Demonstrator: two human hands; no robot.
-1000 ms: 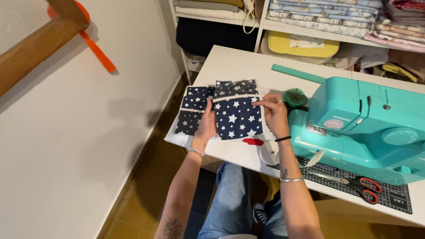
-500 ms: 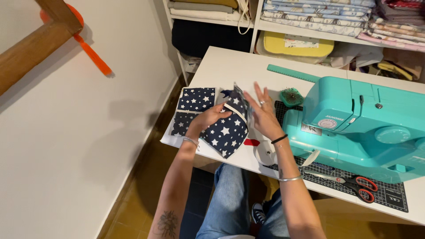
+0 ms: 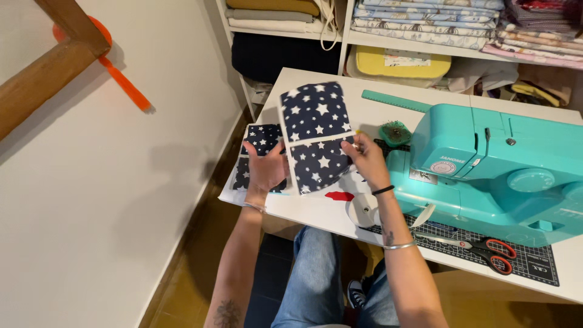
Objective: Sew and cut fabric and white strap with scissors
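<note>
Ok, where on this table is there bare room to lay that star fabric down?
Bare table shows between the ruler and the far edge, and a strip at the near edge by the left hand. Crowded: around the sewing machine, pincushion, scissors and fabric stack.

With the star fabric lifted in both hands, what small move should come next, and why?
Probably lay it back flat on the table: both the left hand and right hand pinch the navy star fabric piece upright, beside the sewing machine.
</note>
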